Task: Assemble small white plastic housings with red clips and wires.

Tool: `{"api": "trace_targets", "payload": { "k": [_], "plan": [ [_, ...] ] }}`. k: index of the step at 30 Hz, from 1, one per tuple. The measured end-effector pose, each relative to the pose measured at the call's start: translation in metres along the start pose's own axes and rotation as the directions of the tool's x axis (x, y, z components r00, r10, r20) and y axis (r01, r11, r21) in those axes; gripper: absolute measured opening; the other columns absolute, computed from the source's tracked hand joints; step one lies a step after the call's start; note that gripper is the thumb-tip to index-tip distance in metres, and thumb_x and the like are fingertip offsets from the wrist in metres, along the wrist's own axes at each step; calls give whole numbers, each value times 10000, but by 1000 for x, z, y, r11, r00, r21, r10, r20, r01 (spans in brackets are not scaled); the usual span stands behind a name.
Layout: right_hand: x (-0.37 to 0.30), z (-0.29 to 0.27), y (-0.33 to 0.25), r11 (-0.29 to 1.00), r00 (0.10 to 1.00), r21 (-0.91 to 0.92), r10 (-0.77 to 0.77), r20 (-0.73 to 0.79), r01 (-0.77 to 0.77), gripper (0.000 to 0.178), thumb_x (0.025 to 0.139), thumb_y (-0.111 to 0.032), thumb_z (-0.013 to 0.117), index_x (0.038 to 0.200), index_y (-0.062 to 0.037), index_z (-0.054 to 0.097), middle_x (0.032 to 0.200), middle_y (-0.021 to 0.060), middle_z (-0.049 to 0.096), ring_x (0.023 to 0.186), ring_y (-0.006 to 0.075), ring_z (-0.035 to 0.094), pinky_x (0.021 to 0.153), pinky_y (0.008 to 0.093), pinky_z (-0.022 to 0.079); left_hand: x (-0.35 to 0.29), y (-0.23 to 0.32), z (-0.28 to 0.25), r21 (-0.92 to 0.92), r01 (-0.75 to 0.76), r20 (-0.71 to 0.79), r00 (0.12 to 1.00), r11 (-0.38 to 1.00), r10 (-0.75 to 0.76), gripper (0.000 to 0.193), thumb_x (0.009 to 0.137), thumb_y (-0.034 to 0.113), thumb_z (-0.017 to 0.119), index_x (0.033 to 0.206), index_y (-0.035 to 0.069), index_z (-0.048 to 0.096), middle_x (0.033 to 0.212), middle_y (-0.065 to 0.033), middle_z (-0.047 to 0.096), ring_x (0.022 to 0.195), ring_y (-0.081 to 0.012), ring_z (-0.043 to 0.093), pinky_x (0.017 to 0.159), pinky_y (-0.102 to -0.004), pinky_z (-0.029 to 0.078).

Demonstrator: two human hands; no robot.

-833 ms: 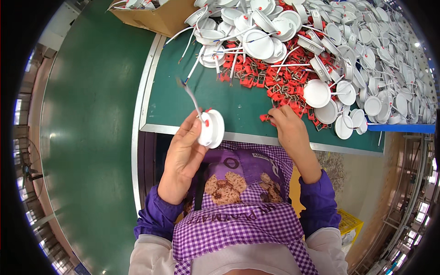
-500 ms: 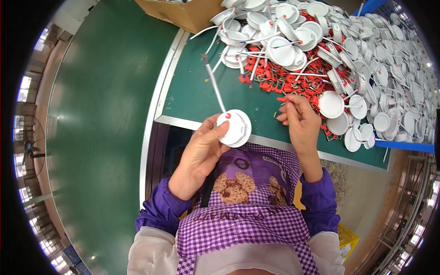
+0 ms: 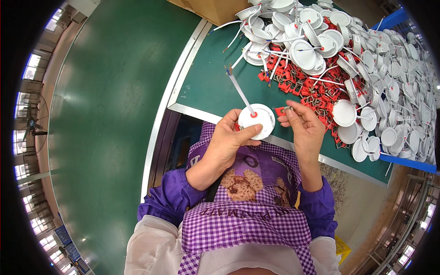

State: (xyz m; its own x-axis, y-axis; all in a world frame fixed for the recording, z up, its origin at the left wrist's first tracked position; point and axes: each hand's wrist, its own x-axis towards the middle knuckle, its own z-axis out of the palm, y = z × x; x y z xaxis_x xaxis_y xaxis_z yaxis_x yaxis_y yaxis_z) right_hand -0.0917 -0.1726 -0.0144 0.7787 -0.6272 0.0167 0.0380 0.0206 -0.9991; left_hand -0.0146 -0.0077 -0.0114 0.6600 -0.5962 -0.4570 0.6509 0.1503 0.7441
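Note:
My left hand (image 3: 225, 140) is closed round the left rim of a white round downlight housing (image 3: 247, 123), thumb across its face. A white cable (image 3: 241, 94) rises from the red grommet (image 3: 254, 115) on that housing and ends in bare coloured wires. A bit of red (image 3: 237, 126) shows at the housing's left edge, partly hidden by my fingers. My right hand (image 3: 302, 128) pinches a red spring clip (image 3: 280, 111) with a metal part, just right of the housing and apart from it.
Many red clips (image 3: 316, 94) lie heaped on the green table (image 3: 201, 78), among and under white housings (image 3: 302, 54) with cables. More housings fill a blue-edged container (image 3: 410, 161) at right. A cardboard box (image 3: 211, 10) stands at the back. A metal-edged green surface (image 3: 110, 114) extends left.
The housing has moved right and turned its face toward me, the left hand still gripping it. The right hand now holds the red clip close to the housing. The whole view has shifted slightly.

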Motion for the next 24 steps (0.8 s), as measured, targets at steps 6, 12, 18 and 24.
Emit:
{"api": "trace_targets", "payload": {
  "k": [6, 12, 18, 24],
  "plan": [
    [-14, 11, 8, 996, 998, 61, 61, -5, -61, 223, 901, -18, 648, 1105, 71, 634, 939, 113, 685, 786, 149, 683, 682, 234, 553, 6, -12, 9, 54, -174, -65, 982, 983, 177, 257, 828, 20, 729, 988, 16, 528, 926, -70, 639, 798, -102, 641, 681, -238, 570],
    [-17, 3, 20, 914, 937, 212, 329, 114, -346, 247, 893, -14, 654, 1116, 85, 623, 950, 150, 691, 790, 167, 690, 692, 253, 571, 14, -23, 4, 230, -297, -67, 945, 927, 319, 252, 808, 16, 740, 954, 11, 536, 868, -56, 636, 756, -74, 601, 662, -215, 505],
    [-27, -4, 24, 986, 984, -67, 155, 82, -150, 189, 893, 7, 634, 1064, 85, 650, 875, 89, 665, 778, 173, 690, 681, 254, 580, 11, -23, -5, 204, -281, -89, 949, 938, 304, 295, 808, -15, 736, 1005, 1, 518, 986, -116, 654, 875, -161, 665, 778, -308, 585],
    [-25, -4, 14, 912, 919, -301, 345, 191, -279, 128, 897, -14, 630, 976, 85, 650, 863, 78, 657, 772, 164, 698, 641, 248, 563, 8, -25, -10, 145, -295, -78, 948, 944, 308, 316, 817, -2, 735, 1019, -11, 491, 1023, -155, 641, 893, -189, 674, 795, -341, 602]
  ]
}}
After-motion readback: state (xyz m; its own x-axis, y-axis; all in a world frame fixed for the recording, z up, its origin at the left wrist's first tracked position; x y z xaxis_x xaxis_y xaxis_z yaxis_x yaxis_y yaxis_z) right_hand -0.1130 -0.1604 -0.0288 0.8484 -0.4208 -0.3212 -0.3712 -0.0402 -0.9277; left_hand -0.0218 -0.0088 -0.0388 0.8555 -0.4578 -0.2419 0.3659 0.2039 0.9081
